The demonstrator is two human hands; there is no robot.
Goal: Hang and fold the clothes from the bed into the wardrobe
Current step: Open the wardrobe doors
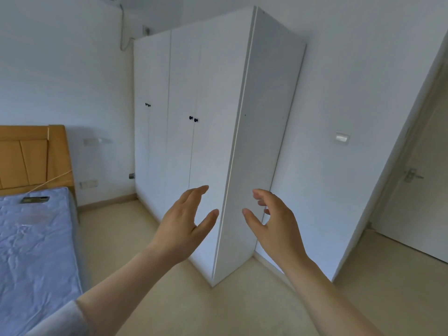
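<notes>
A tall white wardrobe (211, 93) stands in front of me with all its doors shut and small black knobs (193, 119) on them. Its near corner edge runs down between my hands. My left hand (184, 224) is raised before the door side, fingers spread and holding nothing. My right hand (274, 221) hovers before the wardrobe's side panel, also open and holding nothing. The bed (34, 251) with a pale blue wrinkled cover lies at the lower left. No clothes show on the visible part of the bed.
A wooden headboard (31, 156) backs the bed against the left wall. A dark flat object (35, 199) lies on the bed near the headboard. A white room door (417, 190) with a metal handle stands at the right. Beige floor (242, 306) lies around the wardrobe.
</notes>
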